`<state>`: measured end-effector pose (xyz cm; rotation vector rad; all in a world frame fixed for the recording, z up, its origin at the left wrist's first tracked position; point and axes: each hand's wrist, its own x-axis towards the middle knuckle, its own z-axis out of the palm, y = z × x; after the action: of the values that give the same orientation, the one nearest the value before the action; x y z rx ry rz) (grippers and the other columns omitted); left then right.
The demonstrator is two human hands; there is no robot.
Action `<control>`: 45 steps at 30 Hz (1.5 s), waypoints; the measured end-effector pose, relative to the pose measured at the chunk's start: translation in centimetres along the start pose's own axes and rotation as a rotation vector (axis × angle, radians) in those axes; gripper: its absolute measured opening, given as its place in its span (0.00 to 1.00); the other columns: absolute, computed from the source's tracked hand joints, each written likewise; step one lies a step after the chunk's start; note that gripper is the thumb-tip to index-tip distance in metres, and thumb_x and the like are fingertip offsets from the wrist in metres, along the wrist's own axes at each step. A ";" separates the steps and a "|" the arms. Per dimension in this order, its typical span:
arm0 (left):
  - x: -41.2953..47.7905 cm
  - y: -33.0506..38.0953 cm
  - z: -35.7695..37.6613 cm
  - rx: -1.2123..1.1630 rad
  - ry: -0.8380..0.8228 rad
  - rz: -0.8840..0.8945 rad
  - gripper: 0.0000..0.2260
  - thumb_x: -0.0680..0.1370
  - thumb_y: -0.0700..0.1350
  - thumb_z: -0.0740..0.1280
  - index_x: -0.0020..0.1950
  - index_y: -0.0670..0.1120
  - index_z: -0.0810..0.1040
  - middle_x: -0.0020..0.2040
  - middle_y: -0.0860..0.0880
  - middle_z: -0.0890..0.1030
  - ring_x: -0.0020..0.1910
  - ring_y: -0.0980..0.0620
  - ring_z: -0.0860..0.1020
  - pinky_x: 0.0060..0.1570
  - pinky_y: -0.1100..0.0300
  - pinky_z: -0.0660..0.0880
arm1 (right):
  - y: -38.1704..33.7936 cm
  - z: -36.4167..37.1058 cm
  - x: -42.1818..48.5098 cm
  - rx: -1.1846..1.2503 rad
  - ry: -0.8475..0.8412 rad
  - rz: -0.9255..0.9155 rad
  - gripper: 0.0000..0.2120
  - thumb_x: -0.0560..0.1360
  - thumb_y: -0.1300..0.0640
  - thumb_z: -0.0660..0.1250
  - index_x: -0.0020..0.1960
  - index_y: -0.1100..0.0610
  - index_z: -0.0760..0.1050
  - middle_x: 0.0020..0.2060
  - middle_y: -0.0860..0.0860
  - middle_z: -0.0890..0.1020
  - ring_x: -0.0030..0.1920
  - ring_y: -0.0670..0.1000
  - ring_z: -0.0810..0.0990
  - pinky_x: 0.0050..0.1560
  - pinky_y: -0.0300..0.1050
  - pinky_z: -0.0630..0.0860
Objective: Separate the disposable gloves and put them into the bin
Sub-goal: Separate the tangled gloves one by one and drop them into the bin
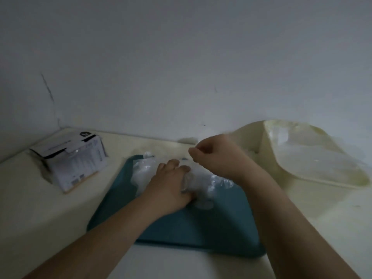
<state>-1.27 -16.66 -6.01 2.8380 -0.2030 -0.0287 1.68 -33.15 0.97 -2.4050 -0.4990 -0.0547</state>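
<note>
Our left hand [171, 184] and right hand [217, 156] are bare; the forearms [112, 234] are bare down to the frame's lower corners.

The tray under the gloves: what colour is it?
The tray is plain teal, a dark blue-green, seen best in the head view.

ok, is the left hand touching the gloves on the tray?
Touching. Head view: the left hand lies on the gloves, its fingers pressed into the plastic, with no gap showing.
</note>
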 end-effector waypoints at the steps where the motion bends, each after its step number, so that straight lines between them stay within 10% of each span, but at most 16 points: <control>1: 0.5 0.3 0.0 -0.009 0.040 -0.039 0.21 0.75 0.59 0.69 0.68 0.60 0.75 0.69 0.50 0.72 0.62 0.48 0.73 0.63 0.54 0.75 | 0.2 0.9 0.0 0.097 0.064 0.019 0.20 0.80 0.49 0.67 0.42 0.65 0.81 0.35 0.61 0.81 0.31 0.49 0.71 0.36 0.45 0.70; 3: 1.2 0.9 -0.9 -0.012 0.108 -0.205 0.07 0.73 0.63 0.69 0.47 0.62 0.77 0.47 0.52 0.80 0.45 0.52 0.76 0.42 0.58 0.78 | 0.4 2.1 0.0 0.194 0.131 0.045 0.19 0.80 0.50 0.67 0.41 0.64 0.82 0.36 0.62 0.83 0.30 0.49 0.72 0.34 0.43 0.71; 5: 2.5 0.3 -0.4 -0.120 0.170 -0.219 0.14 0.71 0.68 0.66 0.46 0.59 0.79 0.39 0.52 0.82 0.40 0.53 0.79 0.39 0.56 0.79 | 0.7 2.4 0.3 0.237 0.159 0.055 0.17 0.80 0.52 0.68 0.40 0.63 0.82 0.35 0.60 0.83 0.29 0.47 0.72 0.32 0.40 0.70; 10: 3.7 -0.9 0.0 -0.473 0.184 -0.029 0.15 0.84 0.55 0.63 0.50 0.48 0.85 0.46 0.51 0.85 0.46 0.54 0.82 0.52 0.52 0.80 | 2.2 2.0 1.1 0.263 0.202 0.066 0.11 0.79 0.55 0.70 0.41 0.59 0.84 0.28 0.45 0.80 0.29 0.42 0.74 0.33 0.35 0.71; 14: 4.8 -1.7 -0.6 -0.620 0.214 -0.066 0.19 0.85 0.57 0.61 0.41 0.50 0.82 0.39 0.53 0.83 0.41 0.55 0.81 0.43 0.56 0.75 | 2.2 1.8 1.8 0.236 0.213 0.036 0.11 0.75 0.48 0.75 0.56 0.47 0.84 0.54 0.39 0.85 0.56 0.37 0.80 0.60 0.34 0.75; 17: 4.7 -2.3 -1.7 -0.603 0.356 -0.016 0.18 0.86 0.57 0.59 0.43 0.50 0.80 0.46 0.53 0.80 0.46 0.54 0.79 0.47 0.57 0.74 | 2.2 1.4 1.8 0.153 0.098 -0.028 0.27 0.74 0.49 0.77 0.71 0.43 0.75 0.67 0.35 0.75 0.63 0.31 0.70 0.58 0.18 0.63; 22: 3.9 -2.4 -4.6 -0.773 0.562 -0.035 0.16 0.86 0.57 0.60 0.50 0.53 0.85 0.49 0.56 0.84 0.48 0.59 0.81 0.52 0.60 0.77 | 2.5 2.0 1.7 0.236 0.132 -0.062 0.38 0.74 0.52 0.78 0.79 0.40 0.64 0.73 0.38 0.72 0.72 0.38 0.69 0.74 0.45 0.69; 27: 2.8 -1.1 -7.1 -1.239 0.458 -0.050 0.15 0.85 0.57 0.64 0.51 0.52 0.88 0.48 0.53 0.89 0.48 0.52 0.86 0.51 0.53 0.80 | 1.7 2.2 1.9 0.607 0.086 -0.032 0.46 0.67 0.47 0.84 0.78 0.39 0.64 0.71 0.43 0.77 0.72 0.43 0.74 0.70 0.52 0.74; 33: 2.6 -0.8 -7.0 -1.488 0.126 -0.027 0.18 0.83 0.60 0.66 0.63 0.48 0.84 0.59 0.46 0.87 0.58 0.44 0.85 0.53 0.46 0.82 | 0.5 1.8 1.5 0.799 0.089 -0.088 0.14 0.77 0.57 0.76 0.62 0.56 0.81 0.54 0.57 0.87 0.56 0.61 0.86 0.60 0.68 0.80; 38: 3.0 -1.3 -6.6 -1.586 -0.066 0.004 0.35 0.74 0.65 0.74 0.71 0.42 0.77 0.64 0.43 0.84 0.59 0.44 0.85 0.54 0.47 0.82 | 0.8 1.5 1.3 0.946 0.280 0.125 0.10 0.79 0.56 0.72 0.54 0.63 0.82 0.48 0.62 0.86 0.51 0.66 0.86 0.53 0.67 0.82; 45: 2.4 -0.7 -4.9 -1.401 0.022 -0.038 0.06 0.78 0.44 0.75 0.49 0.41 0.86 0.47 0.43 0.86 0.44 0.51 0.82 0.41 0.57 0.78 | 0.9 1.2 1.3 1.021 0.380 0.262 0.11 0.79 0.52 0.73 0.52 0.61 0.80 0.39 0.56 0.83 0.37 0.54 0.82 0.34 0.47 0.78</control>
<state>1.40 -14.88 -1.58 1.4435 -0.0634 -0.0999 3.14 -32.62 -0.31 -1.3860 0.0065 -0.1073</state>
